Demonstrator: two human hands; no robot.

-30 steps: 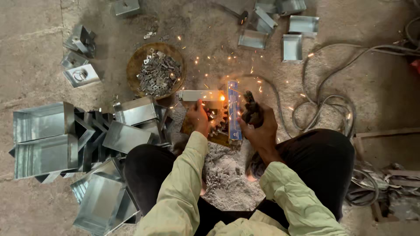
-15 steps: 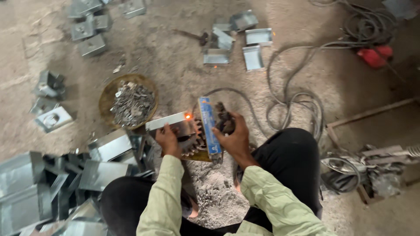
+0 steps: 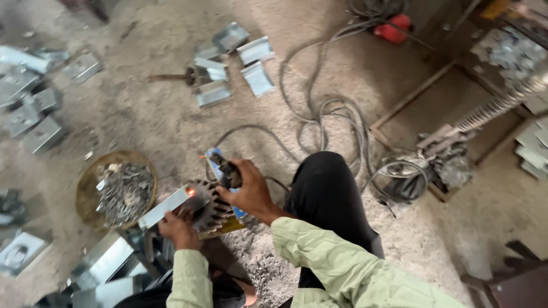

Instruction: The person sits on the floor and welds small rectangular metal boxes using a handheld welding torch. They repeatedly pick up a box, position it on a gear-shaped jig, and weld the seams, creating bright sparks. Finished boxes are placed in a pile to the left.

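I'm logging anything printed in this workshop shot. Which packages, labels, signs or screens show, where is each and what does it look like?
Blue rectangular packet: on the ground behind the toothed steel gear, partly hidden by the right hand; flat, blue with pale and orange markings too blurred to make out.
Signs and screens: none in view.

Single head-worn view, looking steeply down and slightly forward from above the seated person's lap. Frame tilts, so the dirt floor [image 3: 142, 125] runs diagonally. Close range at bottom: pale green sleeves [image 3: 342, 268] and a dark trouser knee [image 3: 325, 188] fill the lower edge. Farther floor with cable coils [image 3: 337, 114] sits toward the top. No second view shares the scene.
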